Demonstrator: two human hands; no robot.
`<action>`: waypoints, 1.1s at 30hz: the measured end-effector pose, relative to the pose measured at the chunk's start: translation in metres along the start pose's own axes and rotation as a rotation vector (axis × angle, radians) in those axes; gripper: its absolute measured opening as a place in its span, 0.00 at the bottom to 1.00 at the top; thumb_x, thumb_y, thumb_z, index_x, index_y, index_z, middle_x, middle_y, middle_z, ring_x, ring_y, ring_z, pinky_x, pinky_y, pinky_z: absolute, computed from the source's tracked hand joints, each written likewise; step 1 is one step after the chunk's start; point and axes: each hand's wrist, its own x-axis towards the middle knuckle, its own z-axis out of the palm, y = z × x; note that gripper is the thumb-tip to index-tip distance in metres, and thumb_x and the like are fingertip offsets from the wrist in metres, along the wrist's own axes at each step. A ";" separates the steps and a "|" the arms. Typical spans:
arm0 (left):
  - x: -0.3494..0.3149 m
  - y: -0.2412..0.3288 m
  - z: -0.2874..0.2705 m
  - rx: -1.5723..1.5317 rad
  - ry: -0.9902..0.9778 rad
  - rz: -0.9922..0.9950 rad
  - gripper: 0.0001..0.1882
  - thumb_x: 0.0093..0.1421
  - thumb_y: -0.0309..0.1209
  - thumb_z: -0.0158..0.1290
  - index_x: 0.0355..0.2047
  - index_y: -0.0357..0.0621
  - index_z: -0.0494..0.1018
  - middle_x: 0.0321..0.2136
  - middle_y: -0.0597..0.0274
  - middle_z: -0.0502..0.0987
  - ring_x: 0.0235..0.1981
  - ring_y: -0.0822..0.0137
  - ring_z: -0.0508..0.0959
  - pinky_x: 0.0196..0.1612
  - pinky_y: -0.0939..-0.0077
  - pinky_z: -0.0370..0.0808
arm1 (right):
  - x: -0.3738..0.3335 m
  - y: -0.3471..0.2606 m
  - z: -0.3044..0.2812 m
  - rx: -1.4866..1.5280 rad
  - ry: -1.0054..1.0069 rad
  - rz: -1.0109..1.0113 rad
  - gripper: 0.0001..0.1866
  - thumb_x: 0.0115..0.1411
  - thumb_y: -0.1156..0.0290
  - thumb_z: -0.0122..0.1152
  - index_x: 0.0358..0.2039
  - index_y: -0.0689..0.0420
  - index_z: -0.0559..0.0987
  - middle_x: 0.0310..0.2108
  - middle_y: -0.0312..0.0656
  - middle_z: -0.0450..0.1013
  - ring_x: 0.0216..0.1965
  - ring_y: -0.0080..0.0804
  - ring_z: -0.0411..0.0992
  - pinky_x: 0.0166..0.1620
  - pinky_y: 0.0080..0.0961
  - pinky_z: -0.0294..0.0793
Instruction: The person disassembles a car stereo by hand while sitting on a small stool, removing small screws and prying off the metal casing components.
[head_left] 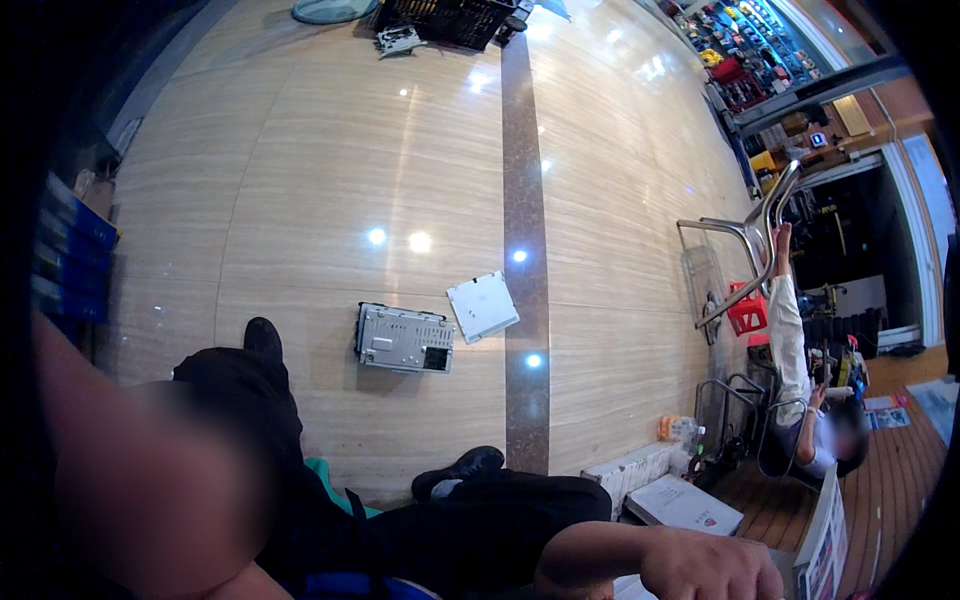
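1. Right hand: near, low right, back of hand up, fingers bent down. Cut off by the bottom edge, so can't tell if shut on sth or just resting.
2. Left hand: can't tell at all. Only the left arm shows, near left, and it runs into a blurry patch.
3. Closest thing to the right hand: flat white box, just beyond the knuckles, lying flat on the floor by the wood step.
4. Prob. cardboard: light, a bit bendy, smooth top, could slip. Best held by two long edges, flat, one hand each side. Corners may dent.
5. Grey metal box on the floor, mid, far from both hands, past the black shoe. Looks hard, heavy-ish, w/ sharp edges. Best held by the short ends.
6. White flat plate just right of it, tilted, corner nearly touching. Thin, light.
7. Far right: another person's white sleeve reaching up to a shiny metal frame.
8. Hard to see: what's inside the white box, the bit under the right hand, far shelves too small.
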 end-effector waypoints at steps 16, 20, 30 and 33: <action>-0.001 0.003 0.012 -0.019 -0.058 0.041 0.32 0.61 0.27 0.54 0.63 0.31 0.58 0.60 0.42 0.66 0.63 0.48 0.64 0.67 0.51 0.55 | -0.030 -0.010 0.029 -0.601 0.388 0.250 0.15 0.65 0.60 0.50 0.50 0.47 0.77 0.34 0.39 0.75 0.29 0.34 0.73 0.31 0.41 0.74; -0.011 0.002 0.010 -0.036 -0.093 0.018 0.32 0.61 0.27 0.54 0.63 0.31 0.57 0.60 0.41 0.66 0.63 0.48 0.64 0.67 0.51 0.55 | -0.017 0.008 0.062 -0.950 0.755 0.356 0.12 0.64 0.54 0.53 0.45 0.39 0.78 0.38 0.33 0.70 0.37 0.33 0.67 0.42 0.43 0.72; 0.000 0.001 0.009 -0.131 -0.116 -0.022 0.33 0.60 0.26 0.55 0.63 0.31 0.57 0.61 0.41 0.65 0.64 0.48 0.63 0.67 0.51 0.54 | -0.039 -0.038 0.002 -0.636 0.309 0.547 0.13 0.68 0.60 0.51 0.50 0.48 0.72 0.39 0.43 0.75 0.43 0.41 0.75 0.46 0.43 0.77; 0.000 0.006 0.013 -0.148 -0.137 -0.009 0.33 0.60 0.26 0.55 0.64 0.31 0.57 0.61 0.41 0.65 0.64 0.48 0.63 0.68 0.51 0.54 | -0.045 -0.035 0.004 -0.671 0.322 0.543 0.15 0.72 0.56 0.39 0.48 0.46 0.71 0.37 0.43 0.75 0.39 0.39 0.76 0.42 0.38 0.77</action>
